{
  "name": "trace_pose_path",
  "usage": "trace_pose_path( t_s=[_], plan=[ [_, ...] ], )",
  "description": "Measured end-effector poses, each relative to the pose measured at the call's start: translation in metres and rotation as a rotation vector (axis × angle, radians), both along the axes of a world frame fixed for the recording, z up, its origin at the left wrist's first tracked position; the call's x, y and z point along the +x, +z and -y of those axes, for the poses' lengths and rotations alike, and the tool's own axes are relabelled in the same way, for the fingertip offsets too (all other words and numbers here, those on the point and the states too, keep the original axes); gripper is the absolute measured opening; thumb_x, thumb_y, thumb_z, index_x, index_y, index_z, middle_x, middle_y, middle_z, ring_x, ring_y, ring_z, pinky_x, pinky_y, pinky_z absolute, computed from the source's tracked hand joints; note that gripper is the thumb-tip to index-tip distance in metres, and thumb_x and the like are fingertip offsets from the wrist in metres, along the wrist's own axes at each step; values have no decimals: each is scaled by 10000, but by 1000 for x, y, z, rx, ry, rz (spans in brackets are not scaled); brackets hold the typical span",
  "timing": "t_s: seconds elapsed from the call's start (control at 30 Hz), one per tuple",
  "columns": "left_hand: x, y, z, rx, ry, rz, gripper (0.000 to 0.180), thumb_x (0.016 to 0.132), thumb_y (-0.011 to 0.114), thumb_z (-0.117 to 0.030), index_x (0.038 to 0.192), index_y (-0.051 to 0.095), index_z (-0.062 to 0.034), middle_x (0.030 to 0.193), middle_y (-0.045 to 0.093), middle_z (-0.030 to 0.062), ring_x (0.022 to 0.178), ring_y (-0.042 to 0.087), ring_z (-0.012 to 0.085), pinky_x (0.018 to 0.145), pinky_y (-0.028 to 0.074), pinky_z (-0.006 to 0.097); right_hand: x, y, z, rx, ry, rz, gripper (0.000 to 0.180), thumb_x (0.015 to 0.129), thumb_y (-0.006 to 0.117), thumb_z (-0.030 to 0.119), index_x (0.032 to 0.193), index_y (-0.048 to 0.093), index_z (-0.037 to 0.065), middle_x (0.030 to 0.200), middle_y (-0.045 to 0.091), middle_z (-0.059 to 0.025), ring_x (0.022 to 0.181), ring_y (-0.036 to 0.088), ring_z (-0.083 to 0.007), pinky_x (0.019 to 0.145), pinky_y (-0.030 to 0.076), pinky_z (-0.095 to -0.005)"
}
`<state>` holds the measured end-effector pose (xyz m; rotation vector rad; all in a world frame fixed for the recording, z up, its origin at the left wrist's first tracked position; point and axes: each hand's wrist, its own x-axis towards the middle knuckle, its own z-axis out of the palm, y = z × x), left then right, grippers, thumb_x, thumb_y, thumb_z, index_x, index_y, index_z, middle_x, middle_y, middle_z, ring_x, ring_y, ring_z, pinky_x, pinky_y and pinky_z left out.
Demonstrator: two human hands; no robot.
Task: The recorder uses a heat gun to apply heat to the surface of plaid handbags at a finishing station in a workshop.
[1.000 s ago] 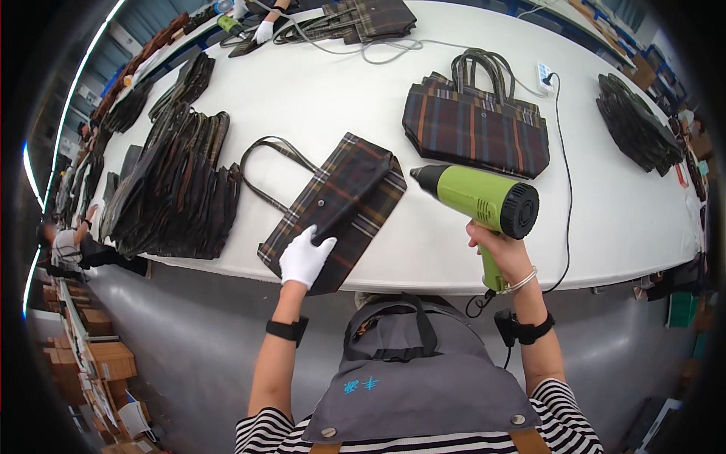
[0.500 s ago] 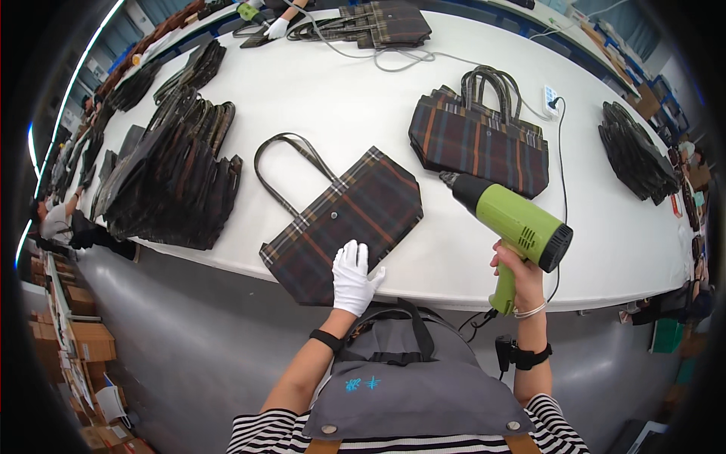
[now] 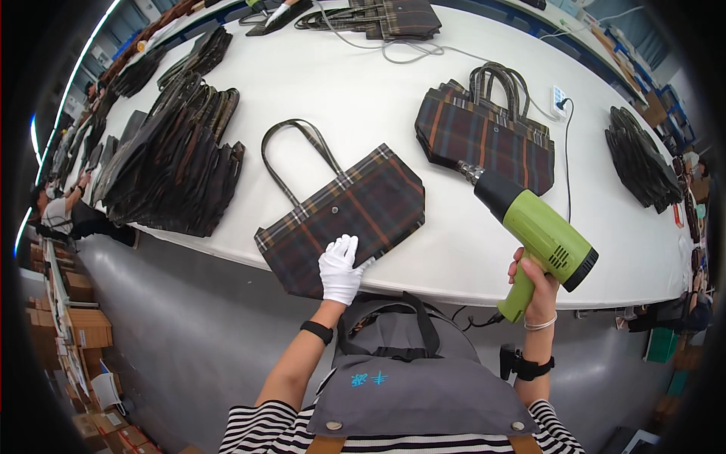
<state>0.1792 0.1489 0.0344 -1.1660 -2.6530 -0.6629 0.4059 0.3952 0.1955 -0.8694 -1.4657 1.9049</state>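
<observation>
Midway, it seems: bag [image 3: 344, 218] flat on the bench [image 3: 454, 250], left hand [image 3: 340, 271] atop, thumb apart from fingers [image 3: 345, 247]; right hand [image 3: 538, 284] clamped round the heat gun [image 3: 541, 231], right of bag; pile [image 3: 170, 166] left of bag, status unclear

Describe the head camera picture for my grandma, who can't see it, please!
A person's white-gloved left hand rests on a dark plaid tote bag lying on a white table, while the bare right hand holds a green-and-black heat gun. More plaid bags lie beyond the gun, and a dark pile of bags is at the left.
</observation>
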Motion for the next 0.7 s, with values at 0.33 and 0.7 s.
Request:
trace_pose_path(
  t_s=[0.33, 0.7],
  plan=[
    [22, 33, 2, -79, -116, 55, 587, 739, 682, -327, 1159, 478, 28, 1238, 456, 217, 1188, 422, 343, 982, 326, 459, 6, 8, 0, 2, 16, -113, 343, 787, 578, 69, 1108, 511, -32, 902, 568, -129, 696, 588, -192, 562, 491, -285],
    [-39, 77, 41, 133, -44, 182, 247, 785, 608, -55, 1029, 619, -22, 880, 661, 115, 761, 645, 249, 694, 515, 326, 29, 14, -12, 75, -49, -261, 412, 779, 561, 68, 1172, 471, -19, 904, 548, -134, 690, 574, -194, 557, 486, -288]
  ],
)
